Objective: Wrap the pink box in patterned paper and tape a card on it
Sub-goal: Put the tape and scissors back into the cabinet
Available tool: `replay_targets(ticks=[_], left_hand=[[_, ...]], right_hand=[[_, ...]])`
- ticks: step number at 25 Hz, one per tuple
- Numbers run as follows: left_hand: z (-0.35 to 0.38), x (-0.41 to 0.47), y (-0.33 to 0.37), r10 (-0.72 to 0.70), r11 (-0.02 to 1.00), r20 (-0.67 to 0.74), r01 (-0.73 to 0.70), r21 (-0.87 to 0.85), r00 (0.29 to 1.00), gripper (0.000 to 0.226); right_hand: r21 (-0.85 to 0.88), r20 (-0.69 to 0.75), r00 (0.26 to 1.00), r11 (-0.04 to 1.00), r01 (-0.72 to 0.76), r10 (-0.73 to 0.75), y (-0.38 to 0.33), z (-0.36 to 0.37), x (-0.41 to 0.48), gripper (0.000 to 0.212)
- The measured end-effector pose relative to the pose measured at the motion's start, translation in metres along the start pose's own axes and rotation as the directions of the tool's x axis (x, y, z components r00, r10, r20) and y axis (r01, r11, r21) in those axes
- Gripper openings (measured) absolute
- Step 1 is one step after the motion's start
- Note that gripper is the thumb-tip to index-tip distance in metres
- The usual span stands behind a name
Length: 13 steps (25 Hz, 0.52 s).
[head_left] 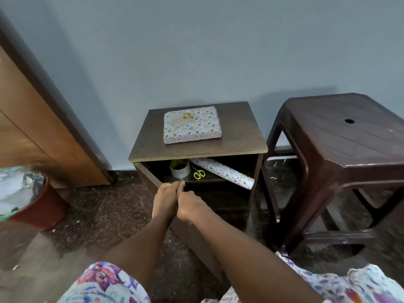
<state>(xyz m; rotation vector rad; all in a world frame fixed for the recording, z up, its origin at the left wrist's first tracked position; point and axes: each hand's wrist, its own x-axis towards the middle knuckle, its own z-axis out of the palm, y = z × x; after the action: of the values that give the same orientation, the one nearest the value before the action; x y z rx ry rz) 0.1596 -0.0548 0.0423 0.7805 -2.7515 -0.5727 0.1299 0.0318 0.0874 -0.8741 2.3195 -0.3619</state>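
The box, wrapped in white patterned paper (192, 125), lies on top of a small dark cabinet (240, 141). A card with gold print (182, 119) sits on the box's upper left. Both my hands meet in front of the cabinet. My left hand (165, 199) lies over the top corner of the open cabinet door (148, 173), fingers curled on its edge. My right hand (192, 205) is curled closed and presses against the left one. I see nothing in it.
On the cabinet's shelf are a tape roll (180, 169), yellow scissors (199, 174) and a roll of patterned paper (223, 172). A dark plastic stool (341, 136) stands to the right. A red bin (32, 206) and a wooden door (32, 119) are at the left.
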Motion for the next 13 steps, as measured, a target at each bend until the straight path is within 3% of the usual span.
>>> replay_targets(ticks=[2,4,6,9,11,13], left_hand=[[0.014,0.011,0.013,-0.003,0.983,-0.154,-0.025,-0.183,0.988,0.035],[0.028,0.018,0.023,0.029,0.953,-0.195,-0.086,-0.29,0.98,0.048],[0.042,0.022,0.025,0.212,0.944,-0.164,-0.245,-0.222,0.963,0.051],[0.059,0.028,0.028,0.449,0.894,0.129,-0.445,-0.061,0.884,0.056],[0.072,0.038,0.025,0.475,0.86,0.223,-0.502,0.087,0.852,0.068],[0.078,0.048,0.025,0.421,0.839,0.221,-0.471,0.272,0.879,0.072]], right_hand=[[-0.048,-0.186,0.982,0.999,0.011,-0.02,0.013,-0.004,0.004,0.042],[-0.208,-0.356,0.932,0.978,-0.008,-0.068,0.036,-0.006,0.014,0.034],[-0.344,-0.439,0.888,0.939,-0.026,-0.136,0.067,-0.006,0.031,0.042],[-0.453,-0.371,0.916,0.891,-0.038,-0.15,0.107,-0.004,0.052,0.056],[-0.508,-0.367,0.917,0.859,-0.059,-0.154,0.128,0.0,0.062,0.059],[-0.453,-0.536,0.827,0.885,-0.11,-0.171,0.141,0.001,0.074,0.053]])
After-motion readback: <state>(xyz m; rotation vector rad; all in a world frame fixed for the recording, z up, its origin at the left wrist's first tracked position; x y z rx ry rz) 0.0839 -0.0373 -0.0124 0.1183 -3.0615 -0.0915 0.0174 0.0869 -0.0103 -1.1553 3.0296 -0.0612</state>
